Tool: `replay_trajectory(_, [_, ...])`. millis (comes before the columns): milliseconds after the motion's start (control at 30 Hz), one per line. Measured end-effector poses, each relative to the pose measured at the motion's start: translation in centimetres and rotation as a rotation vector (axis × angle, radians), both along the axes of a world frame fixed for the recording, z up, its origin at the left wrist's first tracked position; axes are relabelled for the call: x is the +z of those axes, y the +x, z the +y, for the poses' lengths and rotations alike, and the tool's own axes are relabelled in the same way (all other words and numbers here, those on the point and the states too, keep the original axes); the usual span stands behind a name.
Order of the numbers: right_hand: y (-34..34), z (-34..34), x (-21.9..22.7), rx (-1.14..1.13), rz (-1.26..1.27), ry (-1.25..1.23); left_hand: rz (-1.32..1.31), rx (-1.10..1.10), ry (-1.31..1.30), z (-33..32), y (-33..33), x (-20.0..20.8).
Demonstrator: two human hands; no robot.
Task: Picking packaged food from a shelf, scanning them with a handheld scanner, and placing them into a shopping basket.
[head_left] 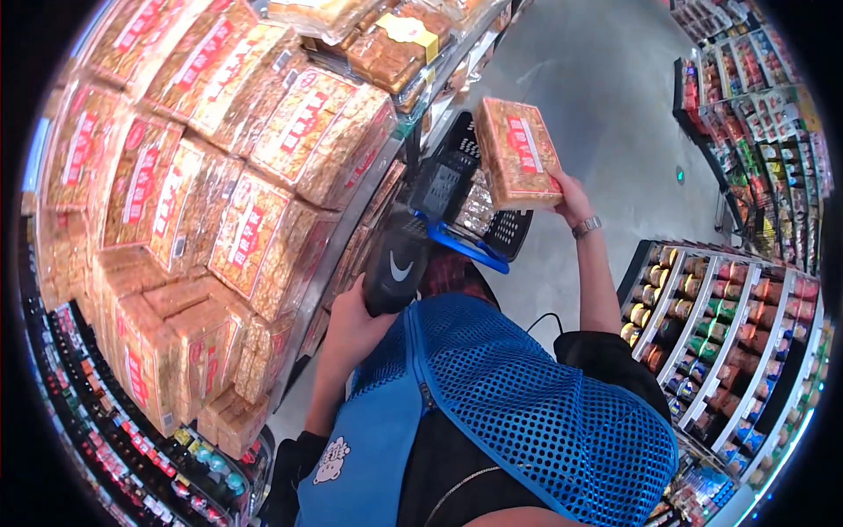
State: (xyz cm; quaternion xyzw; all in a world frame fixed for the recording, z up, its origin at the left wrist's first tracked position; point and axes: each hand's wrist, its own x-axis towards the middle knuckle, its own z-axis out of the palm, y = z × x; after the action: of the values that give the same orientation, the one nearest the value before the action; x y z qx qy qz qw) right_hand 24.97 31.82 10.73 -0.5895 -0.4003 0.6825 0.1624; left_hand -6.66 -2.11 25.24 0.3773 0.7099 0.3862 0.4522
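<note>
My right hand (572, 198) grips the near corner of a flat rectangular pack of tan snack cakes (516, 151) with a red label on its clear wrap. It holds the pack up and to the right of the shelves. My left hand (353, 321) is wrapped round the dark grip of a handheld scanner (397, 270), whose upper end points away from me. Below and between the hands is a black plastic basket (507, 230) with a blue handle (470, 250). Something silvery and wrapped (477, 206) lies in it, partly hidden by the pack.
Several stacks of like packs (299, 132) fill the display shelf on my left, its edge close to my left arm. Trays of browned baked goods (397, 53) stand farther along it. Across the grey floor (606, 88), more shelves (724, 325) line the right.
</note>
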Motion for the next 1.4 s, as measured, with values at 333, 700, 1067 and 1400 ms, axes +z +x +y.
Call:
replay_trajectory(333, [-10.8,7.0,-16.6,1.032,-0.892,0.608,0.233,0.073,-0.506,2.4,3.3,-9.9])
replay_trajectory(700, [-23.3,1.5,-41.2,1.726,-0.927,0.435,0.108,0.173,-0.913,-0.1,5.7,-18.0])
replay_trajectory(1067, [-25.8,-3.5,-57.9,1.210,-0.452,0.027,0.083,0.333,-1.011,-1.5,6.0,-19.3])
replay_trajectory(1400, [-7.9,-6.0,-45.3,1.012,-0.478,0.500,0.116,0.070,-0.740,-1.7,1.3,-15.9])
